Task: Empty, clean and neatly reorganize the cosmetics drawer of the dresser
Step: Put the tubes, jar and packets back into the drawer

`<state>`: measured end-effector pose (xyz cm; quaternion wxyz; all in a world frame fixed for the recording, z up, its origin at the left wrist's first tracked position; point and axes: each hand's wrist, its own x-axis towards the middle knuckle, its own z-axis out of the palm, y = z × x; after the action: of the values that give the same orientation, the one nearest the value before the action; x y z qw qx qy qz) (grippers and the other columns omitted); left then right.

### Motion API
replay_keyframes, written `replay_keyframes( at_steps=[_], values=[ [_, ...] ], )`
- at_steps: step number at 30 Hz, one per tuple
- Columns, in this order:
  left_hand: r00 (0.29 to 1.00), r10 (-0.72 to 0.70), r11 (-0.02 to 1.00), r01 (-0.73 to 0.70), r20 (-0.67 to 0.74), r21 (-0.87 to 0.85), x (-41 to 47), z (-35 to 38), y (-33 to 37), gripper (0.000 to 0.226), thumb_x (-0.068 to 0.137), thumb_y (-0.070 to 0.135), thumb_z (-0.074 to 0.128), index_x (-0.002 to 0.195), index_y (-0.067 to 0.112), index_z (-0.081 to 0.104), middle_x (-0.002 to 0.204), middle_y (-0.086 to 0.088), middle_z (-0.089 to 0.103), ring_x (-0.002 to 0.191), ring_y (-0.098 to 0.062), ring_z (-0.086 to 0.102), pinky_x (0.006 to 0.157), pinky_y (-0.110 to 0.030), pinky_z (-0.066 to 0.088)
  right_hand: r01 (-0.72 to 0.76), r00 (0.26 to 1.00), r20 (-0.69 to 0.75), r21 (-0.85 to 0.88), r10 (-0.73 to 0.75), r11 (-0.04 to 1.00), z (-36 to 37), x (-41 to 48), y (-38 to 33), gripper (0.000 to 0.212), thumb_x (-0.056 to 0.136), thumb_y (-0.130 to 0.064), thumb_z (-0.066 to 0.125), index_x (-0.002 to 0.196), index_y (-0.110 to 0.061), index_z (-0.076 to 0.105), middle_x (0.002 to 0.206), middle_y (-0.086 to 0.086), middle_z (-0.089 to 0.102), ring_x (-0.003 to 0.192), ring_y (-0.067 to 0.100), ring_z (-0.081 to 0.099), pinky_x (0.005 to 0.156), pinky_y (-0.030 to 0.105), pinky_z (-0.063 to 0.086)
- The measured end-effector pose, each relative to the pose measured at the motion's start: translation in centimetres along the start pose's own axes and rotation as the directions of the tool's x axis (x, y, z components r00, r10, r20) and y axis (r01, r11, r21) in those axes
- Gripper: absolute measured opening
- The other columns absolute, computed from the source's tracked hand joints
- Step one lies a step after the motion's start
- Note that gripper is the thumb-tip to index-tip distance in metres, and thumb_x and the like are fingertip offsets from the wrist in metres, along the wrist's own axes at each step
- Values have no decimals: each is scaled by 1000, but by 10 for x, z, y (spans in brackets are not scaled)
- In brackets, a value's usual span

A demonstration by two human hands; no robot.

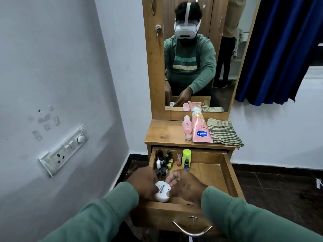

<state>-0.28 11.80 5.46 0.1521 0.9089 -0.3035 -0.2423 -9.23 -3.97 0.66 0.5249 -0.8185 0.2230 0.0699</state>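
The wooden drawer [229, 173] of the dresser stands pulled open below me. Over its front left corner both hands meet on a round white jar [162, 191] marked "nail polish". My left hand [144, 182] grips the jar's left side and my right hand [185, 185] pinches its right edge. Along the drawer's back left stand several dark nail polish bottles [164, 162], a red tube [179, 159], a lime green bottle [186, 157] and a small blue spray bottle [186, 164]. The drawer's right half shows bare wood.
On the dresser top [162, 133] lie a pink bottle [187, 127], a pink Vaseline tube [201, 130] and a folded striped cloth [223, 131]. A mirror [192, 55] rises behind. A switchboard [63, 151] sits on the left wall; a blue curtain [279, 49] hangs right.
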Motion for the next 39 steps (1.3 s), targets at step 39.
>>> replay_keyframes(
  at_steps=[39],
  values=[
    [982,105,860,-12,-155,510,63,66,62,36,104,3,39,133,7,59,133,-14,62,121,-33,62,95,-43,52,200,939,-86,-649,-332,734,-30,29,19,36,95,-3,56,121,-23,71,119,4,68,102,25,66,88,38,57]
  ],
)
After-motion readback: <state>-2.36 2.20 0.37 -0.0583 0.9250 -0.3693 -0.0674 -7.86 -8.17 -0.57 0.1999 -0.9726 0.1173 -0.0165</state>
